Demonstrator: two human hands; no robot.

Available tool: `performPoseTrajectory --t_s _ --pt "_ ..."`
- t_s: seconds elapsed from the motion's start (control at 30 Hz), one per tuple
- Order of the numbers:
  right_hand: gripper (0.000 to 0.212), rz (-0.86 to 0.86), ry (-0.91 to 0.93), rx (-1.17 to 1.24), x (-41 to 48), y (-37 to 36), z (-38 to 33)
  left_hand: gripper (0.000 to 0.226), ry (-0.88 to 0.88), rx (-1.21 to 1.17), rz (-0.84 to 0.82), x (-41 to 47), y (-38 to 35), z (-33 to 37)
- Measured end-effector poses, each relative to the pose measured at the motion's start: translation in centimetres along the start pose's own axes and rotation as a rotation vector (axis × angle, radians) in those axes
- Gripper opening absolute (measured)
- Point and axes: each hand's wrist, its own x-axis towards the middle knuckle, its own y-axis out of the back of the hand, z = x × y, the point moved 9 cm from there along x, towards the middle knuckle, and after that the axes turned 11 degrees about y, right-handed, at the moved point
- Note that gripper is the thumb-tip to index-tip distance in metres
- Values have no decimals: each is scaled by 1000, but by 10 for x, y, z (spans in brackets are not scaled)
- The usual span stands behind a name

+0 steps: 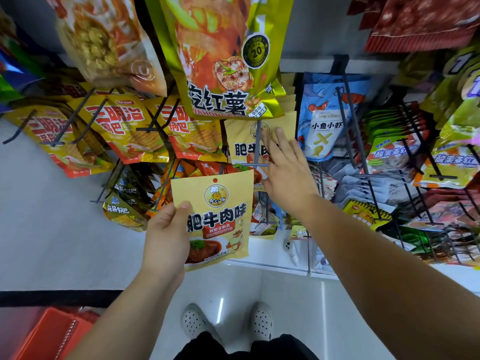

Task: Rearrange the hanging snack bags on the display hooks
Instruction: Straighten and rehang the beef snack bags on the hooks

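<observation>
my left grip (166, 229) pinches the yellow bag (220, 222) upright, just below-left of the hook (256, 152), which sits nearer my empty, wide-spread right grip (285, 167).

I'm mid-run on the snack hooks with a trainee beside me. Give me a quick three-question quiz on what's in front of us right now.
1. True or false: the left hand holds a pale yellow bag that is off any hook.
2. The right hand is: A) curled round a green bag; B) open, fingers stretched over the hanging yellow stack; C) a closed, empty fist.
3. Fill in: the neighbouring bag, hanging just right of that stack, is mainly ___ in colour.

Key: 1 true; 2 B; 3 blue.
</observation>
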Motion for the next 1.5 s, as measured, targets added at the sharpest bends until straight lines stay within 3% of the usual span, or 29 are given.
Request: performPoseTrajectory --t_s 0.1,0.3,0.4,0.47,0.97,1.2,1.23,1.3,1.37,1.43,1.5 --pt "27 221 -193 358 -36 16 10 30 -35 9 -39 1 -16 7" --pt "34 265 -707 1168 -77 7 17 27 -79 54 -99 12 -51 17" --pt "23 295 -840 1297 -79 0 14 27 -87 72 -113 16 -63 20" --pt "8 336 -864 1265 -77 6 16 28 -89 77 -128 18 -70 22" --pt "28 407 -957 1199 -83 13 19 26 -71 56 -124 23 -76 18" --pt "17 403 -968 994 -77 15 26 26 -121 57 -115 40 -89 24" --pt "26 416 -969 924 -78 16 26 27 -132 41 -115 45 -93 26" --pt "47 481 -884 722 -75 28 24 27 -123 -5 -131 53 -102 29" --pt "45 511 -679 528 -64 40 10 26 -85 -45 -142 62 -112 31" --pt "40 411 -440 397 -51 36 -7 26 -120 -51 -110 70 -117 39" --pt "49 222 -254 304 -39 19 -22 26 -180 -38 -77 78 -118 46"
